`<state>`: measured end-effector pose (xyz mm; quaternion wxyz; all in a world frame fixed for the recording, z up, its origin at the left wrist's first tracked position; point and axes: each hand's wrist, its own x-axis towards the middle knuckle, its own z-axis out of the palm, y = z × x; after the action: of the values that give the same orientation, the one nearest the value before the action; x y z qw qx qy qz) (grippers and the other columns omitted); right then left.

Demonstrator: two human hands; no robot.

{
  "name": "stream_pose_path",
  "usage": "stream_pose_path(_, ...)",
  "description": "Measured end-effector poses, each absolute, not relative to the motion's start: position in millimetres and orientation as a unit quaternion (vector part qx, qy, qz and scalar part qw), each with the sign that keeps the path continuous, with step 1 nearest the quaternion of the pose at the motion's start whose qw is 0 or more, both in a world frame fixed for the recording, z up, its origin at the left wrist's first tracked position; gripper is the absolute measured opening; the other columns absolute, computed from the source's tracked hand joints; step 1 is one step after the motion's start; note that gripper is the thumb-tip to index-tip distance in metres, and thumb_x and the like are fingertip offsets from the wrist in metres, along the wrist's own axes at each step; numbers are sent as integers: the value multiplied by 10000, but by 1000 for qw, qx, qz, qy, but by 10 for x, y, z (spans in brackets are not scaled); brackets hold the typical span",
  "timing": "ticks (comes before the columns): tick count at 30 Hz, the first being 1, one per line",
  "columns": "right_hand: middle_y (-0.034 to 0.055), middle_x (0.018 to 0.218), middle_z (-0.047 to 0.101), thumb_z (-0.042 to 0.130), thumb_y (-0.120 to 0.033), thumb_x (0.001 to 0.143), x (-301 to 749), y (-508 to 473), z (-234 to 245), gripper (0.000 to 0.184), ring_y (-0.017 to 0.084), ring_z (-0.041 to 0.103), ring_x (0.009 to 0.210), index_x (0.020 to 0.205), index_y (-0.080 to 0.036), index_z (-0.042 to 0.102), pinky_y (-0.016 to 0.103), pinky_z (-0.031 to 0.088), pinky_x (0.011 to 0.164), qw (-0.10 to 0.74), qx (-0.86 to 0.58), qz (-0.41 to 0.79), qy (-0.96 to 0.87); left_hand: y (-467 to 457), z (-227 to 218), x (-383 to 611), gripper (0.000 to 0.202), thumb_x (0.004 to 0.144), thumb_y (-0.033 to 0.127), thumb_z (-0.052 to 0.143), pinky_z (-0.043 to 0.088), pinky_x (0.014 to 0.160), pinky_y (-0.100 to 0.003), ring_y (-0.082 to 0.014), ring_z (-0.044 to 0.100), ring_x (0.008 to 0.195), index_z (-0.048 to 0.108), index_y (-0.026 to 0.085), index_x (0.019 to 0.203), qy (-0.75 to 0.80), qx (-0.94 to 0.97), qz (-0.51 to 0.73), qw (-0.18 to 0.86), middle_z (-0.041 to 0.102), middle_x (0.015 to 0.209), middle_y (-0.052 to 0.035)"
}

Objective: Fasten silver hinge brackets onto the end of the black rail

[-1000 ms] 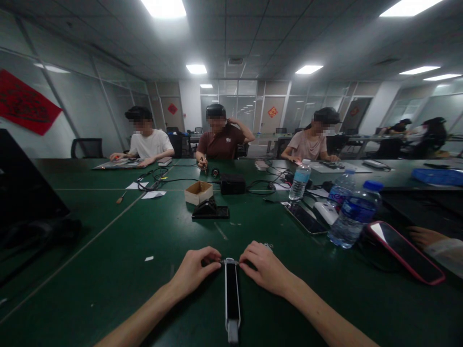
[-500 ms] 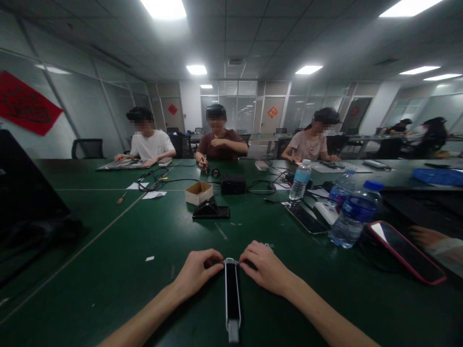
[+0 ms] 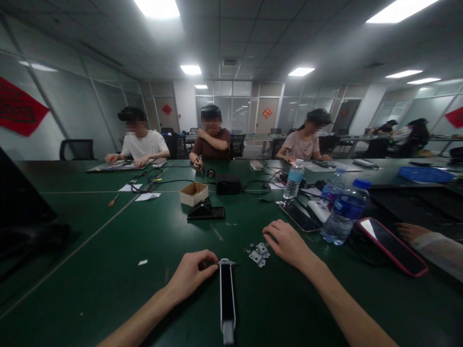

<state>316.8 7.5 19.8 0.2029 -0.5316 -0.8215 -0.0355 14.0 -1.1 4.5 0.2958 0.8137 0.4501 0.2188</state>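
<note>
A long black device with a grey frame point(image 3: 227, 300) lies lengthwise on the green table point(image 3: 108, 270), straight in front of me. My left hand point(image 3: 191, 273) is curled at its far end, fingertips pinching the left side of the top edge. My right hand point(image 3: 286, 242) rests on the table further out and to the right, fingers loosely bent and holding nothing I can see. Between the two hands lies a small cluster of silver metal brackets and screws point(image 3: 259, 254).
Water bottles point(image 3: 342, 212) and a phone point(image 3: 299, 217) stand to my right, beside a red-cased phone point(image 3: 388, 246) and another person's hand point(image 3: 408, 231). A cardboard box point(image 3: 194, 193), a black stand point(image 3: 205, 211) and cables sit mid-table. Three people sit at the far side.
My right hand has left the top of the device and moved up and right, uncovering the metal parts. My left hand stays at the device's end. The view shifted slightly.
</note>
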Motion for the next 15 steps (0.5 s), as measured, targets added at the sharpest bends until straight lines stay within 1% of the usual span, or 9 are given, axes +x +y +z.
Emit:
stream_pose_path(3, 90, 1009, 639, 502, -164, 880, 3381, 129, 164, 202, 225, 579, 932, 1000, -186, 663, 367, 475, 798, 167, -572, -10, -803, -13, 53, 133, 193, 861, 317, 560, 448, 654, -253, -167, 607, 720, 685, 202, 952, 448, 816, 216, 293, 691, 868, 4)
stream_pose_path(6, 80, 1014, 643, 519, -165, 871, 3400, 125, 120, 207, 220, 588, 942, 1005, -208, 671, 356, 477, 808, 141, -570, 27, -809, -18, 75, 140, 199, 861, 317, 552, 446, 652, -254, -168, 602, 718, 682, 199, 955, 448, 819, 215, 288, 687, 874, -1)
stream_pose_path(9, 71, 1004, 643, 520, -186, 874, 3329, 104, 107, 200, 210, 595, 926, 991, -219, 679, 335, 477, 785, 126, -566, 62, -812, -25, 96, 155, 208, 859, 320, 544, 448, 661, -257, -171, 595, 720, 679, 193, 952, 452, 819, 211, 284, 685, 874, -6)
stream_pose_path(15, 84, 987, 630, 509, -255, 875, 3229, 108, 149, 207, 208, 586, 933, 956, -174, 682, 300, 455, 788, 76, -601, 101, -790, -19, 70, 166, 210, 854, 319, 538, 447, 670, -246, -164, 584, 720, 670, 180, 942, 465, 816, 199, 279, 673, 844, -4)
